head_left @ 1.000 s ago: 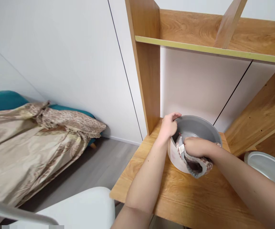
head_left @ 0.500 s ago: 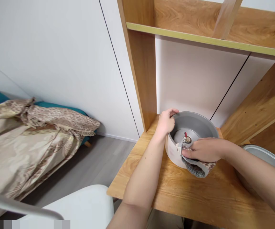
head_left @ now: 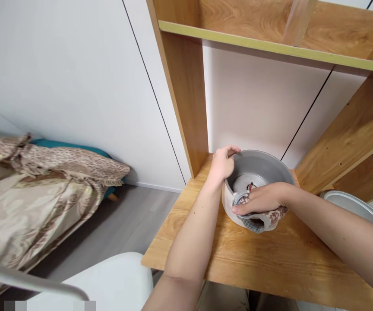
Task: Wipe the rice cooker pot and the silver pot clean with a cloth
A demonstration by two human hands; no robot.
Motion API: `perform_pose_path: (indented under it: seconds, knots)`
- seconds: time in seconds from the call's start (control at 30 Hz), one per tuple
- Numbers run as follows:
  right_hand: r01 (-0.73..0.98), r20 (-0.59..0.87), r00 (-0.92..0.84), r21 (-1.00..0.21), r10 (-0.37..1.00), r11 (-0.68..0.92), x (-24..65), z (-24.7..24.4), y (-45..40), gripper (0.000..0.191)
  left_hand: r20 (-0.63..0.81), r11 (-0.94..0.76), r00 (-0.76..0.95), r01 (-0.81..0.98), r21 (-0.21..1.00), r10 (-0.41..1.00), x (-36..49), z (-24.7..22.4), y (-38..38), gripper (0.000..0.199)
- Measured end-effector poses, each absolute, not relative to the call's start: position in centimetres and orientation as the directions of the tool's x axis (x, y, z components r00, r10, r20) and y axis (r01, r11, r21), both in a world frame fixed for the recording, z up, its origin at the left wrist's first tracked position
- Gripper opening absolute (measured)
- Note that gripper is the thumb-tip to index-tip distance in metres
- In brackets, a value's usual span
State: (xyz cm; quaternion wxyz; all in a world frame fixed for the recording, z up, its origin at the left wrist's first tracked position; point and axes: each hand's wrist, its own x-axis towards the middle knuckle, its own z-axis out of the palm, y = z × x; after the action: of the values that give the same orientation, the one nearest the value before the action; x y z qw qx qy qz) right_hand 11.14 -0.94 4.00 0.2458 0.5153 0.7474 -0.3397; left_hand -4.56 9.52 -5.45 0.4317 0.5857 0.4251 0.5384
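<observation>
A round grey metal pot [head_left: 264,166] stands on the wooden desk [head_left: 254,259], close to the back wall. My left hand [head_left: 222,164] grips the pot's left rim, thumb inside. My right hand [head_left: 260,199] presses a patterned cloth [head_left: 260,220] over the pot's near rim; the cloth drapes down the outer wall. A small red and metal part shows at the bottom of the pot.
A second metal vessel [head_left: 356,207] sits at the right edge of the desk. Wooden shelf uprights [head_left: 183,86] and a shelf board rise above. A white chair [head_left: 109,280] stands below left. A bed with beige covers [head_left: 40,190] lies at left.
My right hand with the cloth has slid leftward along the pot's near rim. My left hand keeps its hold on the rim. The camera has shifted slightly.
</observation>
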Motion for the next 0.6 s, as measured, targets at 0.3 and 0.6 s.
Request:
perform_pose_path:
  seconds: [0.3,0.6]
  knots:
    - [0.89,-0.655,-0.455,-0.339,0.603,0.304,11.4,3.3,-1.2,0.058,0.241,-0.242,0.052,0.009,0.97,0.969,-4.4,-5.0,9.2,0.047]
    - [0.956,-0.582,-0.276,-0.079,0.765,0.284,12.1,3.6,-3.8,0.091,0.27,-0.272,0.032,0.054,0.961,0.962,-3.9,-5.1,8.8,0.049]
